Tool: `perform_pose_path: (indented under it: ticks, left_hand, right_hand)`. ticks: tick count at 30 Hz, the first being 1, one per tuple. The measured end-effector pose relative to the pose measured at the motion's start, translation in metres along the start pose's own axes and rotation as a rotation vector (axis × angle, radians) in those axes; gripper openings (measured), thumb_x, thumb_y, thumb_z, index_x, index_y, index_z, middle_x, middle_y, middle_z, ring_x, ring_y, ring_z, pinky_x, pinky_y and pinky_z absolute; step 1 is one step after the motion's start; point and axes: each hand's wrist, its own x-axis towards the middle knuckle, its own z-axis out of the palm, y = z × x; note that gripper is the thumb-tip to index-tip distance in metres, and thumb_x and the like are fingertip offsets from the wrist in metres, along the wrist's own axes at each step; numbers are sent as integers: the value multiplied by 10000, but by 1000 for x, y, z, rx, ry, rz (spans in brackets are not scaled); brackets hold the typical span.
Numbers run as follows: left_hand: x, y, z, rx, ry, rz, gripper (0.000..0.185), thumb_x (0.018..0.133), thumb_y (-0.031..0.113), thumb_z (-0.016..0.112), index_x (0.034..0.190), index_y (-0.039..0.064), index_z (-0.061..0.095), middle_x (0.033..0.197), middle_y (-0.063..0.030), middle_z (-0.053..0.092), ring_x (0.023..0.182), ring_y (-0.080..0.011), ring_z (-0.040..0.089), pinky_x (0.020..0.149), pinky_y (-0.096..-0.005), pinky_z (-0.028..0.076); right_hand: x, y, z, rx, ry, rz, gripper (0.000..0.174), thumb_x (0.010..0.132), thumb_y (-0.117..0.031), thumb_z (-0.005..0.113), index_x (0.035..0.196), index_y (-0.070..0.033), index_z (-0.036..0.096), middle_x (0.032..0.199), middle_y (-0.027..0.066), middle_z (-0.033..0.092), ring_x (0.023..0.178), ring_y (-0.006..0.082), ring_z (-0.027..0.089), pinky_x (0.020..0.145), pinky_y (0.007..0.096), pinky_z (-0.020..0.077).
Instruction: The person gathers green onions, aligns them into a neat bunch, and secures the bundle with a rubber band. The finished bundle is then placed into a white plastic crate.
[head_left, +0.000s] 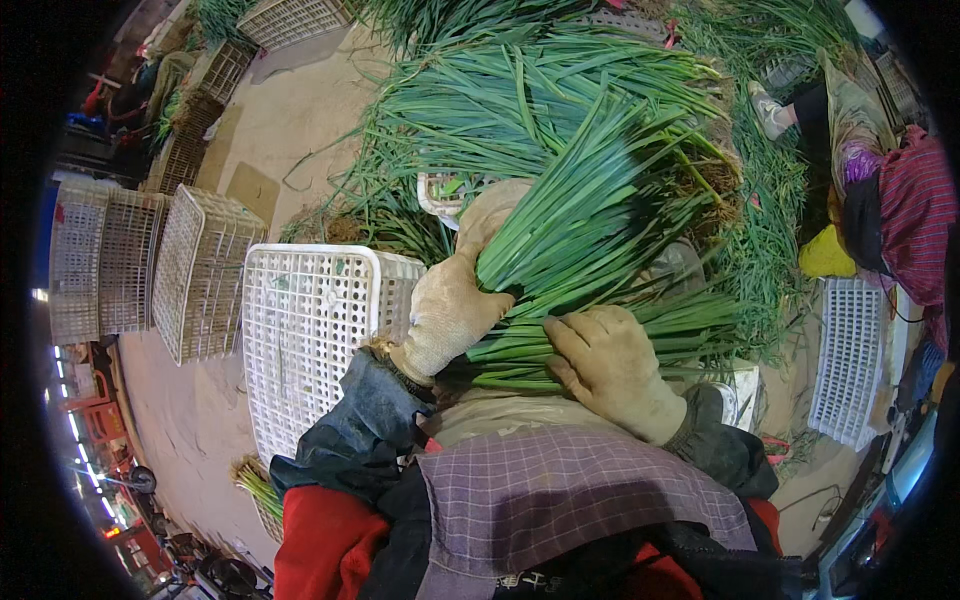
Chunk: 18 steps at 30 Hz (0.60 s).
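Note:
My left hand (450, 307), in a pale knitted work glove, is closed around the leafy end of a bunch of long green leaves (570, 217), likely garlic chives or green garlic. My right hand (611, 367), gloved too, rests with bent fingers on more green leaves (517, 352) lying across my lap; whether it grips any of them I cannot tell. Beyond my hands lies a large heap of the same plants (480, 97), their roots (716, 176) pointing right. A checked apron (577, 487) covers my lap.
An upturned white plastic crate (307, 330) stands left of my lap. More crates (202, 270) are stacked at far left. At right a co-worker in a striped red garment (919, 217) sits near loose leaves (772, 247) and a grey crate (847, 352).

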Motion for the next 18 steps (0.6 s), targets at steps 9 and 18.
perform_pose_path:
  ticks: [9,18]
  left_hand:
    - [-12,14,8,253,-74,177,526,775,251,856,1240,81,677,993,-202,763,964,-405,757,844,-498,600]
    - [-30,6,-57,190,-9,467,864,708,301,932,1451,23,589,1366,-248,661,1292,-401,632,1074,-458,524]
  right_hand:
    - [36,-11,-52,19,183,-31,491,910,-340,781,1276,-25,694,1197,149,689,1156,351,648,1042,497,509]
    - [69,30,7,65,16,-13,520,876,-430,814,1138,11,727,792,150,695,807,350,697,784,471,534]
